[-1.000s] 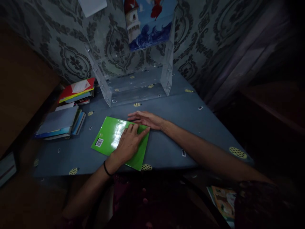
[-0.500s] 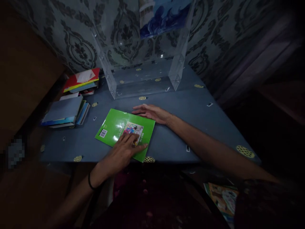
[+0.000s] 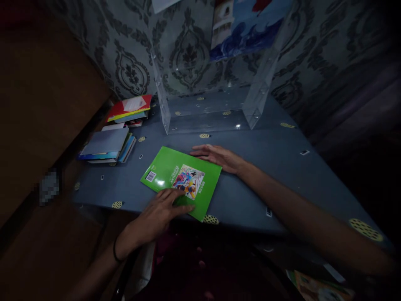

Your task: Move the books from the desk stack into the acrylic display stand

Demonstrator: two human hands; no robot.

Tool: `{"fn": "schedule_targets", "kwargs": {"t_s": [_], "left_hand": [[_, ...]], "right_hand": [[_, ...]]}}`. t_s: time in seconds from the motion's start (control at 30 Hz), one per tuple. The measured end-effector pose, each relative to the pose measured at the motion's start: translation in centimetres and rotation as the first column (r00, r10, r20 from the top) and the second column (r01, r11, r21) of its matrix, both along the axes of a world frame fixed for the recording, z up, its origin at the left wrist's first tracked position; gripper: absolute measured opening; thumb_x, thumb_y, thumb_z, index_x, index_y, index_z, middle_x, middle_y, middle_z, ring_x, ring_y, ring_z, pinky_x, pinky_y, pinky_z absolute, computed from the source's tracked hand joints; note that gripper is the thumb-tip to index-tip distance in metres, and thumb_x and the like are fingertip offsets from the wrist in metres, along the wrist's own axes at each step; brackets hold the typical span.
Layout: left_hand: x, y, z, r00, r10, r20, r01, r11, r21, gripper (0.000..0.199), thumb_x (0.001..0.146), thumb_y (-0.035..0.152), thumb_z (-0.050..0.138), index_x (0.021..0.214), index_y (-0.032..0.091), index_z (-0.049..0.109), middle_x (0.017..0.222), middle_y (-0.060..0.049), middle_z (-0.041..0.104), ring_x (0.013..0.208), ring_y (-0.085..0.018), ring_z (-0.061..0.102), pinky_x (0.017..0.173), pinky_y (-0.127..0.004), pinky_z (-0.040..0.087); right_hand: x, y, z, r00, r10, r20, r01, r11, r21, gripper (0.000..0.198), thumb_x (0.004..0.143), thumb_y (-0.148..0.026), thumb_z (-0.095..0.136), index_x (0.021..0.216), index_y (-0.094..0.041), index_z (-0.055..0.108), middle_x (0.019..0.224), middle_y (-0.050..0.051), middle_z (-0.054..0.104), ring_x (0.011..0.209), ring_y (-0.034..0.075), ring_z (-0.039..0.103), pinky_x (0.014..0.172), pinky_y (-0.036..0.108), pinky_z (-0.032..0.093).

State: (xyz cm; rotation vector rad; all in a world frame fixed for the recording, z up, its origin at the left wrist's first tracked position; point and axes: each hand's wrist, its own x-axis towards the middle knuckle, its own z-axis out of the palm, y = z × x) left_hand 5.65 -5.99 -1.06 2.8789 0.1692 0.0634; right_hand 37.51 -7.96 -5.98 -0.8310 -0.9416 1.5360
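A thin green book (image 3: 169, 163) lies flat near the table's front edge, with a barcode at its left and a colourful picture on its cover. My left hand (image 3: 161, 211) rests on the book's near edge, fingers stretched out and apart. At the book's far right edge is my right hand (image 3: 221, 156), its fingers extended along that side; whether they touch the cover I cannot tell. Neither hand grips anything.
A clear acrylic stand (image 3: 206, 123) stands at the back of the table (image 3: 282, 167). To the left are a stack of books with a grey cover on top (image 3: 106, 141) and a stack topped by a red one (image 3: 115, 109). Below, at lower right, lies a colourful book (image 3: 319, 288).
The camera view has shifted, so everything sits further right. My left hand has slid back toward the book's near edge, uncovering more of the cover picture. My right hand stays at the far edge.
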Motion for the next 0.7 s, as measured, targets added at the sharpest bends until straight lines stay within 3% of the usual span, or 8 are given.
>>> {"fn": "schedule_targets", "kwargs": {"t_s": [0.13,0.23,0.4,0.53,0.7], "left_hand": [[0.9,3.8,-0.8,0.990,0.135,0.037,-0.138,0.987,0.079,0.068,0.088,-0.003,0.044,0.145,0.031,0.053,0.140,-0.009,0.057,0.127,-0.025,0.053,0.104,-0.046,0.048],[2.1,7.8,-0.8,0.958,0.284,0.032,-0.285,0.947,0.146,0.061,0.089,-0.001,0.043,0.143,0.023,0.056,0.135,-0.012,0.059,0.120,-0.027,0.056,0.100,-0.045,0.049],[4.0,12.8,-0.4,0.892,0.444,0.085,-0.451,0.887,0.102,0.056,0.091,0.001,0.039,0.142,0.013,0.056,0.122,-0.013,0.060,0.112,-0.023,0.056,0.099,-0.040,0.049],[3.7,14.0,-0.9,0.906,0.415,0.079,-0.421,0.903,0.087,0.055,0.090,0.003,0.039,0.140,0.014,0.059,0.118,-0.011,0.061,0.110,-0.022,0.055,0.099,-0.039,0.049],[0.0,12.9,-1.4,0.918,0.381,0.111,-0.387,0.921,0.039,0.056,0.087,0.001,0.038,0.136,0.015,0.063,0.122,-0.012,0.063,0.113,-0.023,0.059,0.100,-0.039,0.051]], "right_hand": [[0.0,0.0,0.1,1.000,-0.002,0.015,0.002,1.000,-0.017,0.040,0.095,-0.054,0.063,0.122,-0.026,0.070,0.132,0.008,0.069,0.120,0.024,0.063,0.111,0.044,0.044],[0.0,0.0,0.2,0.999,-0.016,0.036,0.017,1.000,-0.025,0.040,0.095,-0.054,0.064,0.122,-0.025,0.070,0.133,0.009,0.068,0.121,0.026,0.063,0.111,0.047,0.044],[0.0,0.0,0.4,0.999,-0.016,0.037,0.017,1.000,-0.023,0.044,0.089,-0.057,0.069,0.121,-0.026,0.072,0.133,0.009,0.069,0.123,0.027,0.062,0.114,0.049,0.042],[0.0,0.0,0.4,0.999,-0.012,0.039,0.013,1.000,-0.028,0.043,0.091,-0.056,0.068,0.121,-0.026,0.071,0.134,0.009,0.068,0.125,0.028,0.061,0.114,0.050,0.042],[0.0,-0.1,0.4,0.999,-0.012,0.040,0.014,0.999,-0.041,0.042,0.092,-0.056,0.067,0.122,-0.026,0.071,0.135,0.009,0.068,0.125,0.028,0.061,0.114,0.051,0.042]]}}
